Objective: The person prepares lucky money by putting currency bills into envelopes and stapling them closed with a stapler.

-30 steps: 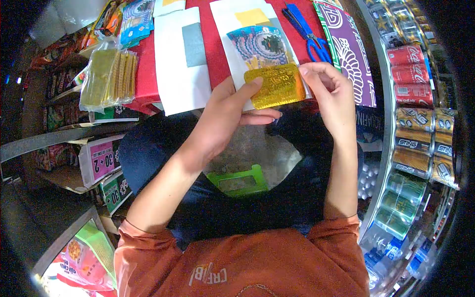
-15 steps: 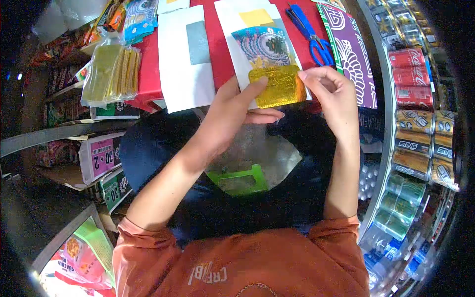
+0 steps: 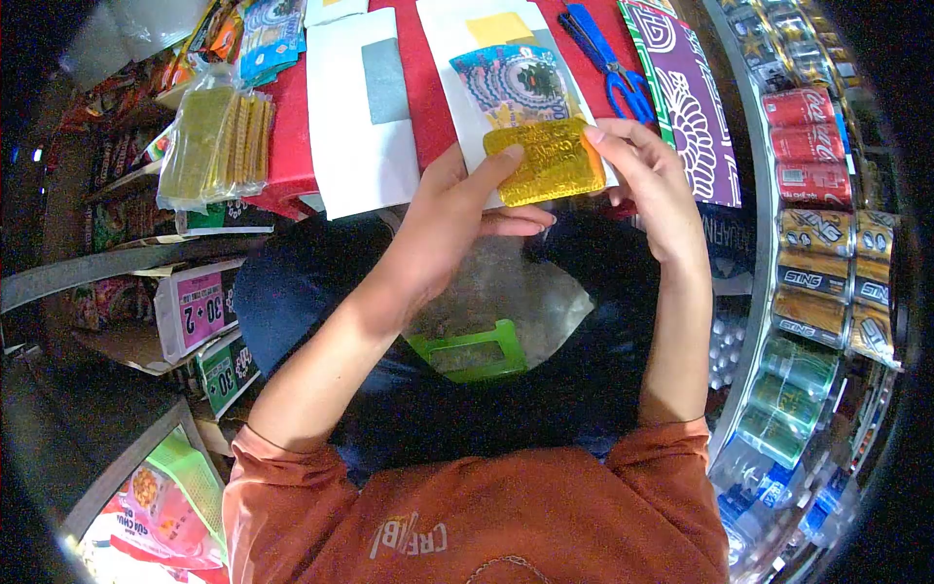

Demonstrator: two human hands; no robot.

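Observation:
A gold embossed sheet (image 3: 550, 164) lies over the lower part of a blue patterned note (image 3: 516, 83), which rests on a white paper (image 3: 443, 58). My left hand (image 3: 452, 200) grips the gold sheet's left side, thumb on top and fingers beneath. At its right edge, my right hand (image 3: 647, 170) pinches the upper corner between thumb and fingers. To the left, another white paper (image 3: 350, 156) with a grey patch lies on the red surface (image 3: 287, 146). Blue scissors (image 3: 618, 73) are beyond my right hand.
A plastic-wrapped gold stack (image 3: 209, 141) stands at the left, below blue patterned packets (image 3: 272, 39). A purple patterned sheet (image 3: 700, 127) lies right of the scissors. Shelves of drink cans (image 3: 808, 141) line the right side. A green plastic stool (image 3: 482, 352) is below, between the legs.
My right hand has closed in on the gold sheet's right edge, its fingers now partly beneath. The sheet and papers appear slightly higher and further left in view.

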